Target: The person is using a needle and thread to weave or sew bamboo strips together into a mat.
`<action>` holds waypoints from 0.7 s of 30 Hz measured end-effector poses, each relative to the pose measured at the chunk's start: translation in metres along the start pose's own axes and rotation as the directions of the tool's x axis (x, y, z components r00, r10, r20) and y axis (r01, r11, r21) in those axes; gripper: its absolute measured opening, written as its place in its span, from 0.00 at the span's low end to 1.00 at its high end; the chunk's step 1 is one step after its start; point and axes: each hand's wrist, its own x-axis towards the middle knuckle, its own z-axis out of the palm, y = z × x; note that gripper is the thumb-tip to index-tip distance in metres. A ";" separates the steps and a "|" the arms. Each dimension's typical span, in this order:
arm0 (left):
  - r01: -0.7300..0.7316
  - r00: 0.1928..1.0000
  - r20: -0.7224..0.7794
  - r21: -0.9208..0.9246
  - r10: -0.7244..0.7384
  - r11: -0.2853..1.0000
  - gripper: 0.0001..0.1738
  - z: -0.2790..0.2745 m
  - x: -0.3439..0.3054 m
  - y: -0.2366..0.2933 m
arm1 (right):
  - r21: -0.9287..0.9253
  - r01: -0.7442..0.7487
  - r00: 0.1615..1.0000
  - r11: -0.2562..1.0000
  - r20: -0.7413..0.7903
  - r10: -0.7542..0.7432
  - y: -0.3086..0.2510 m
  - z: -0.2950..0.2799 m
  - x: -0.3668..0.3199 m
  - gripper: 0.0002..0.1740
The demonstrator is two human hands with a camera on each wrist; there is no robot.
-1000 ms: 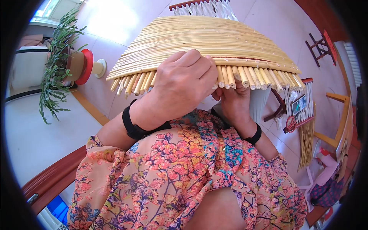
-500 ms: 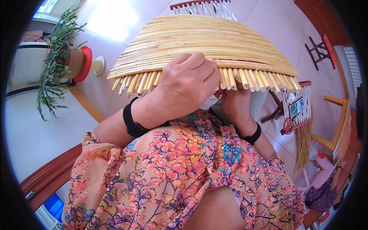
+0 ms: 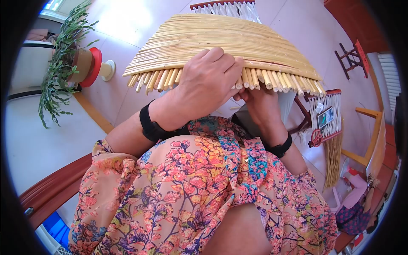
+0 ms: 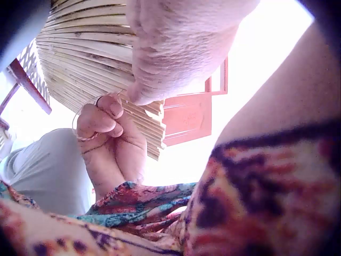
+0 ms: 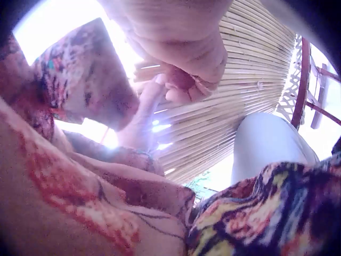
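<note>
A fan-shaped panel of pale stalks (image 3: 221, 38) has its row of cut ends towards the body. The left hand (image 3: 206, 85) grips the panel's near edge at the middle, its fingers curled over the stalks. Close beside and below it, the right hand (image 3: 263, 108) is under the cut ends, its fingertips largely hidden. In the left wrist view, the right hand (image 4: 112, 138) has curled fingers pinching a thin looped thread (image 4: 78, 118) beside the stalks. The right wrist view shows the right hand (image 5: 176, 42) against the panel's underside (image 5: 250, 69).
A potted plant (image 3: 63, 63) stands at the left beside a white surface (image 3: 46, 127). At the right, a woven stool (image 3: 333, 100) holds a phone (image 3: 325, 117) and red scissors (image 3: 316, 137). Another person (image 3: 355, 212) is at the lower right.
The panel and both hands appear slightly higher in the head view, and the panel's right end has shifted left. Both hands stay close together at its near edge.
</note>
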 end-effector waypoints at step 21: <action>-0.116 0.993 0.003 0.081 0.116 0.990 0.24 0.016 -0.001 -0.005 | 0.245 0.054 0.999 0.968 -0.011 -0.053 0.011 -0.008 0.013 0.15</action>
